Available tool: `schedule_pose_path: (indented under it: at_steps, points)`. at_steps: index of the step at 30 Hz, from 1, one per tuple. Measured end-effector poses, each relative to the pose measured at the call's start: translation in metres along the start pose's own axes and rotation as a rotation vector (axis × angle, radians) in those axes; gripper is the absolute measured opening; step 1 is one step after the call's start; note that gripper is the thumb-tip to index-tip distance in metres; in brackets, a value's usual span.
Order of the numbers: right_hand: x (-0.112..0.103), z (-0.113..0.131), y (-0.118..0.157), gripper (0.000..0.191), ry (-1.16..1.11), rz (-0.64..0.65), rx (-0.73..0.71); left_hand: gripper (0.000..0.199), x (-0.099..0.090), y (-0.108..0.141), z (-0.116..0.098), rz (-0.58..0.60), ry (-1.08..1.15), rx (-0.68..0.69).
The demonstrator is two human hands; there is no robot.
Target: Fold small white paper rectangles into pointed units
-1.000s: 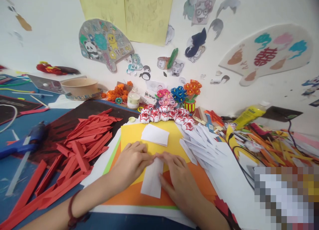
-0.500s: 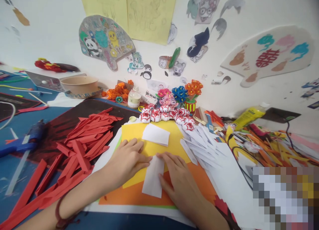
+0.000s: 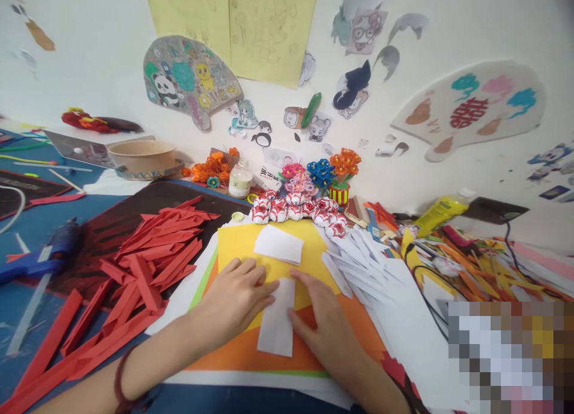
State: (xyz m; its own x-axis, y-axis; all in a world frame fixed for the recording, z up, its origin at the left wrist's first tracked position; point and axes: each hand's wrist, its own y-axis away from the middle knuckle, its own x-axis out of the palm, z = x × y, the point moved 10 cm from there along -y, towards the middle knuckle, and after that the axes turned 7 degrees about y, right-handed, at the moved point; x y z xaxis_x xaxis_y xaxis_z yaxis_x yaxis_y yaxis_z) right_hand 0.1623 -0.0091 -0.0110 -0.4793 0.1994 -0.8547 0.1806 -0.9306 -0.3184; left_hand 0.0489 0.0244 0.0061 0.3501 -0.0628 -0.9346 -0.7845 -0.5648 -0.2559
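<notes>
A narrow white paper strip [image 3: 278, 321] lies lengthwise on the yellow and orange sheets [image 3: 314, 241]. My left hand [image 3: 240, 294] rests at its upper left edge, fingers curled together with the fingertips on the paper; whether they pinch it is hidden. On the right side, my right hand [image 3: 325, 315] has its thumb and index finger spread beside the strip's edge, holding nothing. Above both hands sits a small stack of white paper pieces [image 3: 278, 244].
Folded red strips [image 3: 152, 258] are piled on the left, near a blue glue gun [image 3: 58, 247]. White folded strips [image 3: 363, 261] lie at the right. Red-and-white paper pieces [image 3: 296, 209] line the back, before craft flowers [image 3: 320, 170]. A black cable [image 3: 426, 294] runs at right.
My right hand has lifted its fingers off the strip's top and opened at its right side. My left hand has shifted slightly and covers the strip's upper left edge.
</notes>
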Motion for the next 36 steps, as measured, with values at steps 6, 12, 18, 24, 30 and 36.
schedule_pose_path:
  at_steps: [6,12,18,24,30,36]
  points:
    - [-0.009,-0.011,0.003,0.034,-0.064,-0.133,0.107,0.025,0.001,0.001,0.0,0.003,0.032,-0.031]
    - [-0.01,-0.012,0.003,0.034,-0.156,-0.172,0.203,0.023,0.006,0.0,-0.004,0.012,0.029,-0.062]
    - [-0.013,-0.02,-0.005,0.025,-0.224,-0.217,0.3,0.023,0.009,0.0,-0.011,0.001,0.011,-0.044]
    - [-0.017,-0.01,-0.006,0.017,-0.101,-0.274,0.121,0.024,0.012,0.0,-0.015,0.001,-0.043,-0.034]
    - [-0.016,0.011,0.004,0.027,-0.088,-0.236,-0.135,0.024,0.012,0.001,-0.017,-0.012,-0.078,-0.02]
    - [-0.013,0.011,0.003,0.032,-0.161,-0.161,-0.147,0.024,0.012,0.0,-0.017,-0.001,-0.105,-0.01]
